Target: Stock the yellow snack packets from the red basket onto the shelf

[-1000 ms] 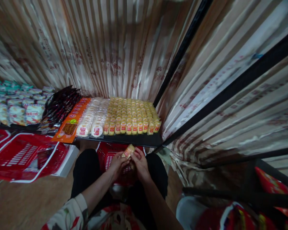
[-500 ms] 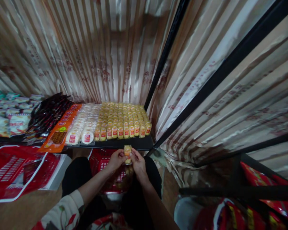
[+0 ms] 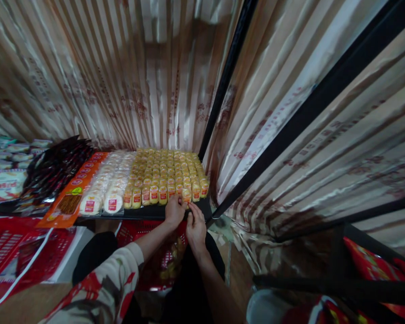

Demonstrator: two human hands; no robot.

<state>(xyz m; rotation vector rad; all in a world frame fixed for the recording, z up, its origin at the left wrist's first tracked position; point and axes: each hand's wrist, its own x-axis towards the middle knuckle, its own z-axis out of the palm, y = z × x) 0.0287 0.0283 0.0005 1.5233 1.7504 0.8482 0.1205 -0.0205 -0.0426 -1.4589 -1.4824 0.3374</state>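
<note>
Just below frame centre, a yellow packet (image 3: 186,195) is seen at the front of matching rows (image 3: 162,168). Its lower left is met by the curled left hand (image 3: 175,210), whose grip cannot be told; below, the right hand (image 3: 196,228) is held half open, empty.

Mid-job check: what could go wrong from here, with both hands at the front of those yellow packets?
1. The small yellow packet at the fingertips of the left hand and right hand might nudge the tightly packed rows beside it.
2. It is near the front edge of the black shelf, so a slip could drop it toward the red basket below.
3. The orange bag juts past that edge; a knock might dislodge it.
</note>
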